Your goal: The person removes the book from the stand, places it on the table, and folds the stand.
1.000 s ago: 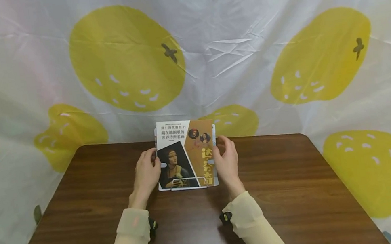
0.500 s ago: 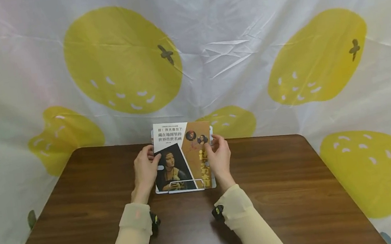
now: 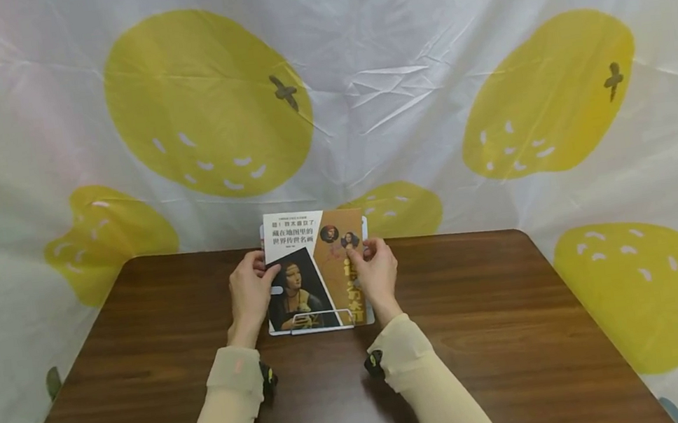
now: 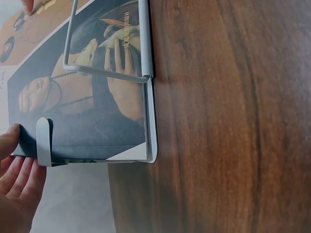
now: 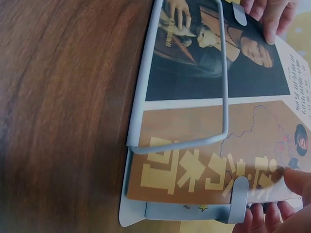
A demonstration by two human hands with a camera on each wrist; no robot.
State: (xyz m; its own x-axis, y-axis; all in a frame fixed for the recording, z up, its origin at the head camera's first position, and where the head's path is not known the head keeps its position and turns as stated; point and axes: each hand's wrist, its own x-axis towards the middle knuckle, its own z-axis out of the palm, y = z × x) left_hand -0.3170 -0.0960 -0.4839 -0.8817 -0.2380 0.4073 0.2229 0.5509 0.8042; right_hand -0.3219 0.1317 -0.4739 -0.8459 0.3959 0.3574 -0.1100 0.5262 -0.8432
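A thin book (image 3: 292, 270) with a painted portrait on a dark panel and an orange right side leans on a light grey metal book stand (image 5: 142, 97). The stand's wire bar crosses the lower cover, and a small clip (image 4: 44, 141) folds over the left edge. Another clip (image 5: 238, 200) hooks over the right edge. My left hand (image 3: 248, 294) pinches the book's left edge, thumb on the cover and fingers curled at the edge behind it. At the opposite edge, my right hand (image 3: 380, 275) grips it likewise, its thumb on the orange part.
The stand is near the back edge of a brown wood-grain table (image 3: 489, 348). Behind it hangs a white cloth (image 3: 380, 129) printed with large yellow fruit. Dark wrist devices show at both cuffs.
My right hand has moved inward, its thumb shifting from the right edge onto the cover. My left thumb also lies higher on the cover. The head view has shifted slightly.
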